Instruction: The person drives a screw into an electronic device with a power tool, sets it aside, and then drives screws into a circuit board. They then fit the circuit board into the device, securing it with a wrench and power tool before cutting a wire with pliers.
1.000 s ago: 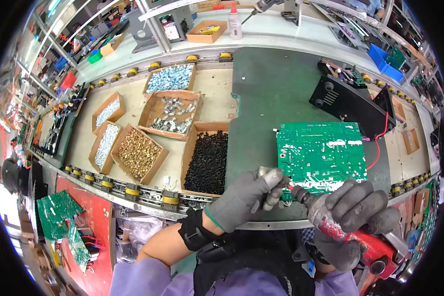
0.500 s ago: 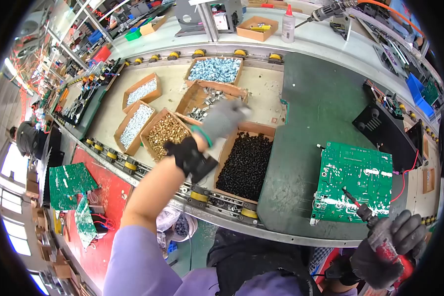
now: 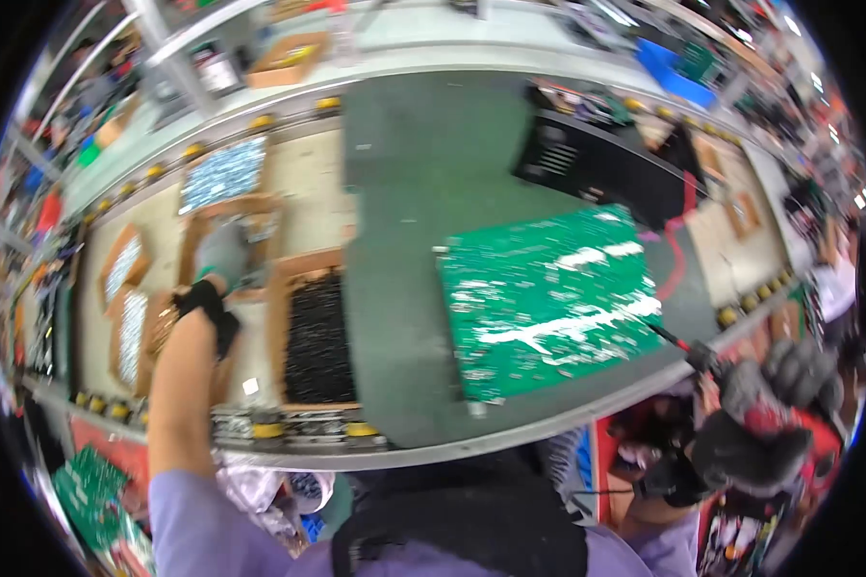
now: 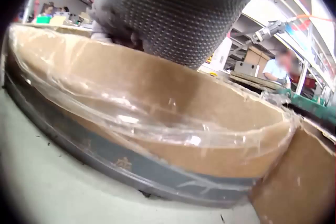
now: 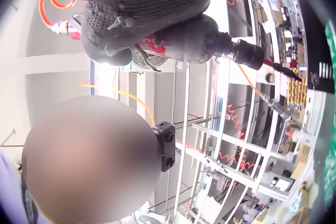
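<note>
My ribbed left glove [image 3: 223,252] blurred at the cardboard box [image 3: 245,204] left of the flat green board [image 3: 548,298], its grip unclear; my right hand [image 3: 752,454] curled round the red driver [image 3: 702,358].

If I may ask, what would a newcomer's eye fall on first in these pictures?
Probably the bright green circuit board with white streaks, lying on the dark green work surface. Then the red and grey power screwdriver gripped in the grey-gloved right hand at lower right, and the cardboard box of small black parts further left.
</note>
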Tool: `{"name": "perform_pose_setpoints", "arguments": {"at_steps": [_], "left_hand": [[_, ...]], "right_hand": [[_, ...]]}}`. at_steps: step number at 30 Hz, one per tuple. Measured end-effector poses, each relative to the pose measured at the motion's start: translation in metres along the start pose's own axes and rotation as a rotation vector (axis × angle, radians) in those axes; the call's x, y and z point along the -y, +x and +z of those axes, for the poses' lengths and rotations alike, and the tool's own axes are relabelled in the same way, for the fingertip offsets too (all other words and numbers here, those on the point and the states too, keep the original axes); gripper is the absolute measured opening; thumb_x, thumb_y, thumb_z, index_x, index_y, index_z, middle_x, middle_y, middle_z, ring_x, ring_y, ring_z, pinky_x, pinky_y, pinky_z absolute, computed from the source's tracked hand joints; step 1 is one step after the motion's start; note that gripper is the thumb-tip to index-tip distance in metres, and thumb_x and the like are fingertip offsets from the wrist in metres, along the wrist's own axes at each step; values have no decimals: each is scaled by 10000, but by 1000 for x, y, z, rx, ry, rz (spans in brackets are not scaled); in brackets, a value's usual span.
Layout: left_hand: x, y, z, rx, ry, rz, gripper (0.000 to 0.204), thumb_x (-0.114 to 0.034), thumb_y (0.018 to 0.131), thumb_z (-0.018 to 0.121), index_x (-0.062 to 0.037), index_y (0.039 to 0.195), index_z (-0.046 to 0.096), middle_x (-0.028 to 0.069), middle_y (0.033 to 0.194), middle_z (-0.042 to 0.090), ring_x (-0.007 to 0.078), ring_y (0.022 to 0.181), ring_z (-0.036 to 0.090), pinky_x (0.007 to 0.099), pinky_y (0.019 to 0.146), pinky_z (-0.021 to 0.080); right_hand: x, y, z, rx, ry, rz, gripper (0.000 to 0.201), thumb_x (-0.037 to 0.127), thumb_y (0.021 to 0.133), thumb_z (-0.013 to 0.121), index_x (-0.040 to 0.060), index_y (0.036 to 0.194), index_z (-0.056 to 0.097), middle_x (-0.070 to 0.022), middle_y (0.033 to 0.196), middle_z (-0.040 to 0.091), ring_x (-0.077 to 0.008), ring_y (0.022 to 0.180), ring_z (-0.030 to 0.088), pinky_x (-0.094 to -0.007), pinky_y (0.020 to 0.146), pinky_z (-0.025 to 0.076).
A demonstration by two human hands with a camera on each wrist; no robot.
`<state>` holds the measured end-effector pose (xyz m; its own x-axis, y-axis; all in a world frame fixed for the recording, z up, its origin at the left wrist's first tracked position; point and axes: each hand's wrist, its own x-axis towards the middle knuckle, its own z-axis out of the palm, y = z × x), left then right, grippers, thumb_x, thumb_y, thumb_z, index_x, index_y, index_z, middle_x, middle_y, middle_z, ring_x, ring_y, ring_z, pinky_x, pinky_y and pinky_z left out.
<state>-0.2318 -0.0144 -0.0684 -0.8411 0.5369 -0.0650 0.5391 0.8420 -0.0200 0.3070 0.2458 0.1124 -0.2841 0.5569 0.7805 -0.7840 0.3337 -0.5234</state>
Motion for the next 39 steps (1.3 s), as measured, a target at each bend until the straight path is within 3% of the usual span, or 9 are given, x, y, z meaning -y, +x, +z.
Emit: {"name": "perform_pose_setpoints", "arguments": {"at_steps": [1, 2, 7, 14, 19, 24, 26, 29, 39], "left_hand": [[1, -3, 6, -78, -18, 26, 203, -221, 863, 565, -71, 939, 680, 193, 936, 686, 377, 921, 662, 467, 780, 514], [-3, -4, 5, -47, 8, -4, 190, -196, 865, 556, -79, 952, 678, 195, 942, 684, 379, 950, 654, 478, 794, 508], [9, -1, 8, -209, -94, -39, 204, -134, 867, 556, -137, 1010, 700, 162, 1065, 662, 372, 950, 648, 446, 811, 505], [-71, -69, -93, -405, -516, 227, 178, -19, 885, 560, -21, 1007, 690, 78, 938, 641, 155, 785, 614, 269, 722, 470], [-188, -172, -152, -45, -1021, 545, 182, -51, 896, 575, 2, 1053, 650, 64, 888, 625, 116, 789, 557, 256, 707, 445], [-279, -244, -131, 422, -1342, 1000, 121, -125, 912, 612, -30, 977, 648, 53, 713, 523, 123, 645, 542, 318, 580, 440], [-304, -248, -148, 1120, -1237, 653, 260, -132, 946, 537, -27, 1164, 632, 42, 807, 609, 77, 700, 563, 215, 610, 459], [-343, -257, -103, 1383, -1529, 381, 258, -139, 953, 529, 14, 1140, 620, 22, 766, 574, 51, 642, 514, 179, 550, 405], [-409, -264, -52, 1232, -1702, 252, 169, -171, 921, 586, -12, 893, 636, 6, 670, 564, 42, 551, 475, 192, 478, 359]], "right_hand": [[2, 16, -10, 170, -166, 42, 444, 307, 861, 601, 1, 1158, 475, -47, 843, 343, -189, 777, 334, -386, 720, 384], [-7, 16, 0, -127, -432, -77, 482, 280, 815, 658, 64, 1202, 467, -33, 821, 368, -171, 721, 356, -311, 652, 383], [-7, 25, -19, -104, -527, 71, 448, 245, 816, 670, 33, 1178, 514, -86, 854, 507, -196, 756, 495, -373, 682, 451], [-18, 20, -26, -144, -528, 215, 456, 235, 768, 703, 30, 1140, 537, -81, 801, 532, -203, 730, 541, -382, 684, 487], [-29, 22, -40, 89, -573, 221, 405, 168, 794, 714, 17, 1123, 531, -90, 832, 606, -191, 749, 607, -360, 682, 519], [-36, 28, -47, 113, -434, 247, 394, 40, 773, 699, -6, 1129, 538, -106, 874, 625, -185, 761, 618, -343, 684, 536], [-36, 30, -44, 18, -688, 291, 422, 230, 765, 701, 19, 1086, 527, -78, 760, 538, -191, 712, 548, -344, 665, 471], [-37, 27, -58, 6, -781, 279, 440, 252, 772, 694, 12, 1101, 525, -72, 749, 531, -184, 702, 532, -347, 673, 463], [-36, 31, -60, 30, -560, 391, 461, 272, 780, 674, 19, 1128, 509, -54, 792, 519, -170, 732, 503, -346, 710, 445]]}}
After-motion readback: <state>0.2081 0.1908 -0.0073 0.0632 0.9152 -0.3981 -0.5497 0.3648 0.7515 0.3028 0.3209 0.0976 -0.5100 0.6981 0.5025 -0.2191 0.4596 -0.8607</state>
